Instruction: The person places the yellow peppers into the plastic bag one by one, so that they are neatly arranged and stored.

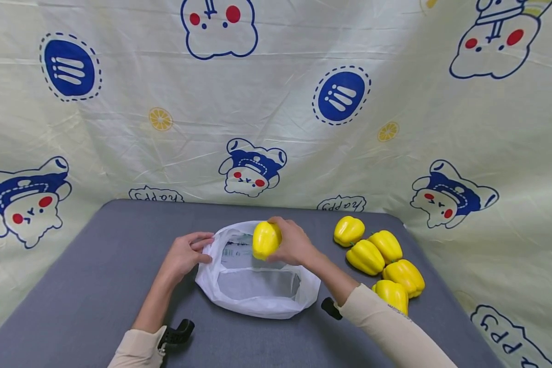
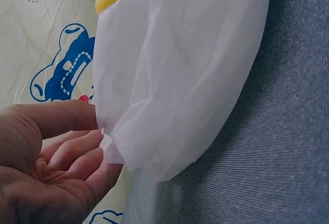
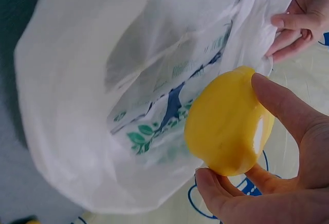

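Note:
A white plastic bag [image 1: 262, 306] stands on the table with its mouth spread open and upward. My right hand [image 1: 294, 243] holds a yellow bell pepper [image 1: 266, 240] over the far part of the mouth, thumb on one side and fingertips on the other. In the right wrist view the pepper [image 3: 226, 124] hangs in front of green and blue print inside the bag. At the bag's left side, my left hand [image 1: 184, 257] holds the edge. In the left wrist view a crumpled bit of the bag [image 2: 154, 80] sits between that hand's [image 2: 56, 157] thumb and fingers.
Several more yellow bell peppers [image 1: 365, 257] lie grouped on the grey table [image 1: 119, 255], right of the bag and beside my right forearm. A printed cloth [image 1: 285, 102] hangs behind the table. Black wrist straps [image 1: 177, 333] are on my wrists.

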A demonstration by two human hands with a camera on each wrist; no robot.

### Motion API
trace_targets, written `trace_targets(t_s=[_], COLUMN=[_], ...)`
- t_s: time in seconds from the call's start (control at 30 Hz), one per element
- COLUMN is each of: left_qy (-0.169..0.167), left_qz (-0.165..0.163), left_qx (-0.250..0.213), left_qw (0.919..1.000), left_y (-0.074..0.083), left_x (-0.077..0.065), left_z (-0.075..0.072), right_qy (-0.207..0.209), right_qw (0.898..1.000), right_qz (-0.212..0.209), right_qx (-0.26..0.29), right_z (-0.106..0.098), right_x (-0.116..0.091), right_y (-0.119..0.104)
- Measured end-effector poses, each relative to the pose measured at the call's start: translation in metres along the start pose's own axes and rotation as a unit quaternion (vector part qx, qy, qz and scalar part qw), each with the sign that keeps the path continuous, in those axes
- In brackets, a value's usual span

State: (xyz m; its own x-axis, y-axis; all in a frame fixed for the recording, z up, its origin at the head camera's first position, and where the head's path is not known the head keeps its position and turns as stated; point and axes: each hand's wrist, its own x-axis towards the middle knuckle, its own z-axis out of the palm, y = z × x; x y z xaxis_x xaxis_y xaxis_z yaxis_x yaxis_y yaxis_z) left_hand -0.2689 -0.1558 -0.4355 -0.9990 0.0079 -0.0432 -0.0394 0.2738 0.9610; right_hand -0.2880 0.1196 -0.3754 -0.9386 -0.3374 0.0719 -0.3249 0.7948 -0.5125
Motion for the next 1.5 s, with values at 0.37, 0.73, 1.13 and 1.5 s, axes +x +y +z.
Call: trace_targets(t_s=[0.37,0.73,1.13,1.5], left_qy=[0.008,0.006,0.004,0.011], left_qz=[-0.020,-0.023,-0.038,-0.037], left_qx=[0.016,0.021,0.027,0.033], left_qw=[0.9996,0.9995,0.9989,0.9987], left_y=[0.002,0.002,0.002,0.003], left_x=[0.000,0.000,-0.001,0.000], left_z=[0.002,0.003,0.004,0.006], right_qy=[-0.024,-0.038,-0.062,-0.063], right_qw=[1.000,0.999,0.998,0.997], right_qz=[-0.007,-0.020,0.021,0.045], right_qx=[-0.003,-0.004,0.007,0.015], right_z=[0.021,0.036,0.050,0.058], right_x=[0.014,0.022,0.030,0.035], right_y=[-0.015,-0.020,-0.026,-0.030])
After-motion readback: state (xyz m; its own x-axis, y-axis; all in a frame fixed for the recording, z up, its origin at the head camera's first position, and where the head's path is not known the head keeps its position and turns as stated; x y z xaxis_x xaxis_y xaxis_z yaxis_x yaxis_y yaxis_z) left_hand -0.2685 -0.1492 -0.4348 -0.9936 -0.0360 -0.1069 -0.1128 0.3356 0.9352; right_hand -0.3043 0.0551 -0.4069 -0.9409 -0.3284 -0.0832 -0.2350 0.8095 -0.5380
